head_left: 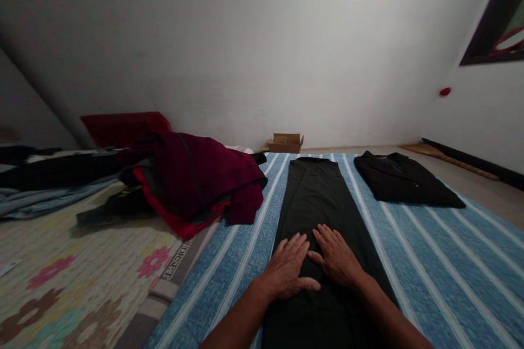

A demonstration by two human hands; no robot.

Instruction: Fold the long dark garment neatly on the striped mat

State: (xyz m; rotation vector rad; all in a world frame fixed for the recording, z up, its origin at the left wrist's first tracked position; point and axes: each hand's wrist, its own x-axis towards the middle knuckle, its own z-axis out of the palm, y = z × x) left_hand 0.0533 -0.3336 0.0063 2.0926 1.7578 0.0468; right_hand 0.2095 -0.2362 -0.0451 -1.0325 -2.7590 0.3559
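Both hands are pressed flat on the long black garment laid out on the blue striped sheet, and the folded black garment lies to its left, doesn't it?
Not quite. In the head view both the left hand and the right hand do lie flat on the long black garment on the blue striped sheet, but the folded black garment lies to its right, not its left.

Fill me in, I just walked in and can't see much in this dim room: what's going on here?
A person has both palms flat on a long black garment laid out lengthwise on a blue striped sheet. The left hand and right hand lie side by side, fingers spread, gripping nothing. A folded black garment sits to the right on the same sheet. A heap of maroon and red clothes lies to the left, and a small cardboard box stands by the wall.
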